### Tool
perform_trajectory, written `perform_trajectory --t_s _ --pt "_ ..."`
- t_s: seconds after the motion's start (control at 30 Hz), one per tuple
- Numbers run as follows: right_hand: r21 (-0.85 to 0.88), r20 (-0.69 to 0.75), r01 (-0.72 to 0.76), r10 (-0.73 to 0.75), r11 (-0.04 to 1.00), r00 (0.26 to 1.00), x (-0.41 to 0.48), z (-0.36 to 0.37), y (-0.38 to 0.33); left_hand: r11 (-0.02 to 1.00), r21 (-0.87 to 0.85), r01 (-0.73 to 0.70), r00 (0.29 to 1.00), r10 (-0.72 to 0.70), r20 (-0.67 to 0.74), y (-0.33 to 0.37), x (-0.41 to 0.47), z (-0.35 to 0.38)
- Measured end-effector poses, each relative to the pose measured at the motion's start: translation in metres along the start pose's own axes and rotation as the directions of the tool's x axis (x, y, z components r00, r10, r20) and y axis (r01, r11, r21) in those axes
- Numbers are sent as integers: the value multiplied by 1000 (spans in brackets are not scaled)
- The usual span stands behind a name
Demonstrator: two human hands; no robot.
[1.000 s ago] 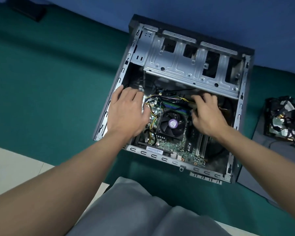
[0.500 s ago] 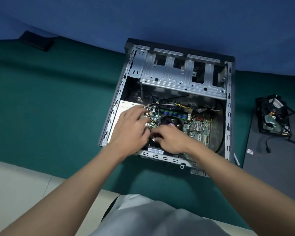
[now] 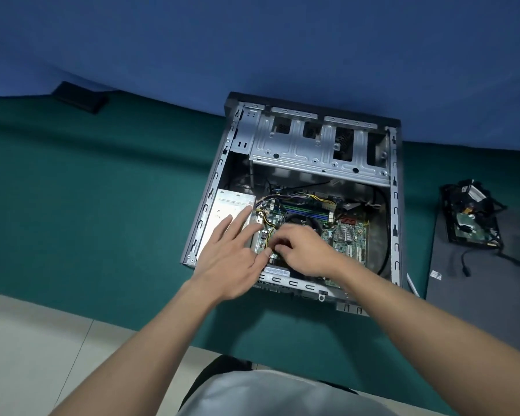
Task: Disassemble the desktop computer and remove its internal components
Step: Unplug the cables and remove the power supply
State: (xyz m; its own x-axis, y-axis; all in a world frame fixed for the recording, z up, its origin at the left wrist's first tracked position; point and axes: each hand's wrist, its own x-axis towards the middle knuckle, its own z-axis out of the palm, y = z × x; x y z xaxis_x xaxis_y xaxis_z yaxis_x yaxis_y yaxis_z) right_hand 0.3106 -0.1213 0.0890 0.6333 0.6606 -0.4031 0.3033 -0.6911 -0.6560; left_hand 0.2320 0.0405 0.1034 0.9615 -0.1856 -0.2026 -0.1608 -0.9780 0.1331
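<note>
You're at a repair bench: a green-covered table (image 3: 102,190), blue backdrop (image 3: 252,40) behind, an opened computer case (image 3: 297,151) on it, a loose part (image 3: 472,217) with cables on a grey mat (image 3: 478,295), tiled floor (image 3: 27,340) below.

green mat (image 3: 102,205) carries open computer case (image 3: 312,148), black box (image 3: 81,97) far left, grey panel (image 3: 478,295) right; tiled floor (image 3: 27,340) along near edge.

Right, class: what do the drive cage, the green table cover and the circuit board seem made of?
Drive cage: bare sheet metal, probably steel; grey sheen, stamped ribs. Green table cover: likely felt or cloth; matte. Circuit board: green laminate, probably fibreglass; soldered parts on it.
</note>
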Motion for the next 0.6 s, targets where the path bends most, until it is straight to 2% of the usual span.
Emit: perform_trajectory --t_s 0.03,0.07,0.1,0.17,0.37,0.47,0.6 --pt "-174 -85 93 -109 980 990 2 0 1 1000 5 0 1000 0 7 0 0 0" --pt "-328 -108 177 -223 928 969 4 -1 2 1000 7 5 1000 -5 18 1 0 -1" --pt "-439 -78 241 -304 866 950 7 -2 2 1000 6 11 999 -11 31 1 -1 -2" --pt "-566 27 318 -369 761 929 14 -6 0 1000 10 29 998 -30 47 0 -2 -3" --pt "-689 303 513 -439 512 846 29 -3 0 995 75 62 996 -67 65 -3 -5 -3" --pt "-704 404 540 -365 462 839 34 5 0 996 58 68 994 -73 83 -5 -3 -1" --pt "-724 418 540 -351 428 838 36 7 7 995 67 76 995 -79 54 -5 -3 3"
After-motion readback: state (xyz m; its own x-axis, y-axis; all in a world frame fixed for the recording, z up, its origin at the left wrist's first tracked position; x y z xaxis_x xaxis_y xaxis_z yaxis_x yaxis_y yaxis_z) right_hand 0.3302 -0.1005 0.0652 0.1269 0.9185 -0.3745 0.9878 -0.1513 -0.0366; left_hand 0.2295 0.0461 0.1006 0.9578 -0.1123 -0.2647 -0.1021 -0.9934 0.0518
